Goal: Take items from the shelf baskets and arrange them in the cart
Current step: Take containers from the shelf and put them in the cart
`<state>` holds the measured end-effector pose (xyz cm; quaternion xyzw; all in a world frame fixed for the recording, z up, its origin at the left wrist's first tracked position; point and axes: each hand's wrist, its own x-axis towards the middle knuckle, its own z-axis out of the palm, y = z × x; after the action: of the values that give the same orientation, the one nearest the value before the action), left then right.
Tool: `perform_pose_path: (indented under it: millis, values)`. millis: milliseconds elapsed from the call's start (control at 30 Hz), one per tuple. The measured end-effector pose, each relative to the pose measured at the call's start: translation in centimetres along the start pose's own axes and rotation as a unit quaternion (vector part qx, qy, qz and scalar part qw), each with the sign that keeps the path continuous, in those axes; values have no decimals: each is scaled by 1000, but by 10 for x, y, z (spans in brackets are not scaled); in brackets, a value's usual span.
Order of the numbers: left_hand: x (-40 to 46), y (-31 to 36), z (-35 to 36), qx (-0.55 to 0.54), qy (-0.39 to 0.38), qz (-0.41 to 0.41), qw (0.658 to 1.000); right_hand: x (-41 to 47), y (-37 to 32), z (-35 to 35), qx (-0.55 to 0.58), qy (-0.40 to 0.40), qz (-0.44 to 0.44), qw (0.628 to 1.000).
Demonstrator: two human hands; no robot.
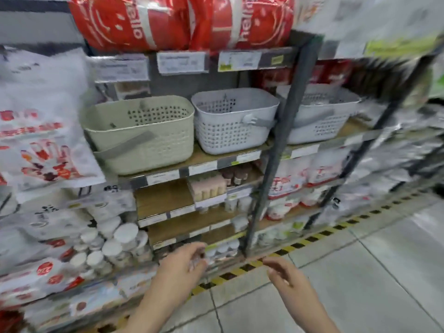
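Note:
Three perforated plastic baskets stand on a wooden shelf at chest height: a beige basket (141, 133) on the left, a light grey basket (234, 118) in the middle, and another grey basket (322, 114) behind the shelf's upright post. Low in front of the bottom shelves, my left hand (185, 260) is held with loosely curled fingers and holds nothing. To its right, my right hand (286, 272) is extended with relaxed fingers, also holding nothing. Both hands are well below the baskets. No cart is in view.
A dark metal post (276, 140) divides two shelf bays. Red bags (182, 20) lie on the top shelf. White packets (36, 116) hang at the left, jars with white lids (113, 246) below. Yellow-black floor tape (300, 243) runs along the shelf base beside a grey tiled floor.

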<state>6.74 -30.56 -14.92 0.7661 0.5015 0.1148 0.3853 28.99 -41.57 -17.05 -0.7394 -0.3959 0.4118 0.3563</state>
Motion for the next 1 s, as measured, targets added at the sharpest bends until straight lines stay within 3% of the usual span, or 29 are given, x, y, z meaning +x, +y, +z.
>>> perform_pose_path:
  millis: [167,333,633,1000]
  values:
    - [51,97,76,-13,-56,59,997,12,37,-101,-24,72,8,997]
    - [88,158,105,-46,-74,56,995,32,53,-165,-19,101,7,995]
    - [179,222,91,-86,-25,38,995,125,15,-229,6,55,-70,996]
    - [319,325,87,-143,48,139,979,240,-44,-357,37,104,-164,980]
